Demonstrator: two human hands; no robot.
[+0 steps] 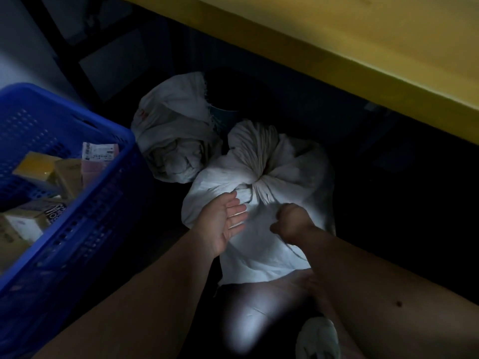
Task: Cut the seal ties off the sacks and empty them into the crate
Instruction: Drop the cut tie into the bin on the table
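On the dark floor under the yellow bench, on the front of the tied sack (259,193): left hand (224,224) laid flat, fingers straight, palm turned inward against the cloth, gripping nothing. Right hand (291,224) curled into a fist just beside it, below the gathered neck (259,161); impossible to tell whether a blade or a fold of cloth sits inside the curl, too dim. Probably still the approach to the cut. Best done by steadying the sack body with the flat palm while pulling the bunched neck upright, so the tie shows clear of the fabric. Tie itself not visible, likely buried in the pinch where the folds converge. Worth finding it by touch first, then cutting away from the steadying fingers and away from the cloth, to spare the sack. Farther back, a second sack (171,141), slumped and looser. Off to the left, the blue crate (77,177), tilted, with boxes (51,172) already inside, close enough for tipping without a carry.
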